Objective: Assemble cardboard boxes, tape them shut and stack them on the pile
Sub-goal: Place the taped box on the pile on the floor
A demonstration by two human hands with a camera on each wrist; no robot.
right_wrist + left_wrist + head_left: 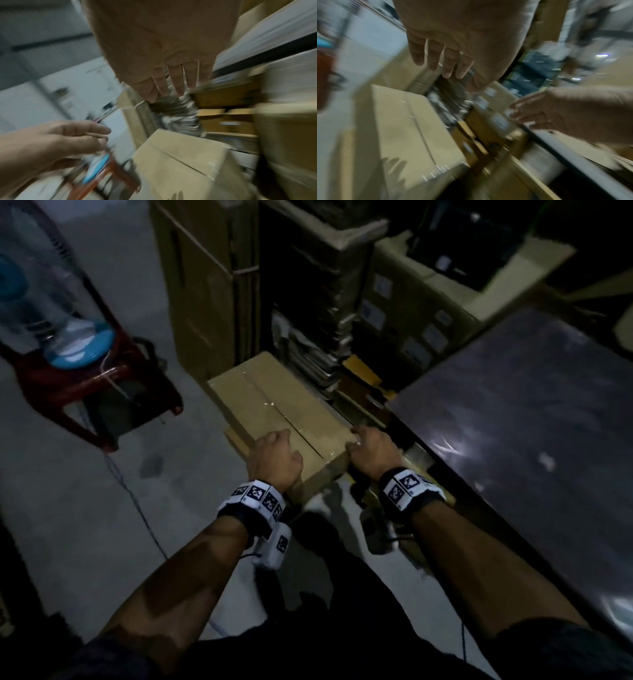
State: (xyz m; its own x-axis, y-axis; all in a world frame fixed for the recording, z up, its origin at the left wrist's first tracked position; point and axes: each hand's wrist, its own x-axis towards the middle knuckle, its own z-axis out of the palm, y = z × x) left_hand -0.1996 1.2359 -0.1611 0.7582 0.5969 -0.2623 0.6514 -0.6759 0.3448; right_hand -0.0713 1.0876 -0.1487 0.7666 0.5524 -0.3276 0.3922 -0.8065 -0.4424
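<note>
The dark work table (534, 412) fills the right side of the scene, its near-left edge running diagonally. Tall cardboard stacks (202, 285) stand at the far centre, with a stack of flattened material (315, 350) just to their right. A red plastic chair (85, 385) stands at far left and carries a blue-based fan (73, 340).

The taped cardboard box (274, 405) lies flat on top of the pile at centre, between the chair and the table, its top flaps closed and a glossy clear tape strip along the centre seam. The wrist views are motion-blurred; the box appears below both hands in each (412, 135) (180, 162).

The left hand (274, 458) is over the near-left part of the box top; its fingers are extended and slightly spread, holding nothing (453, 40). The right hand (373, 451) is at the near-right corner of the box, fingers likewise extended and apart, gripping nothing (163, 47). Whether either hand touches the box cannot be determined. Marker-patterned wristbands (260, 498) encircle both wrists.
</note>
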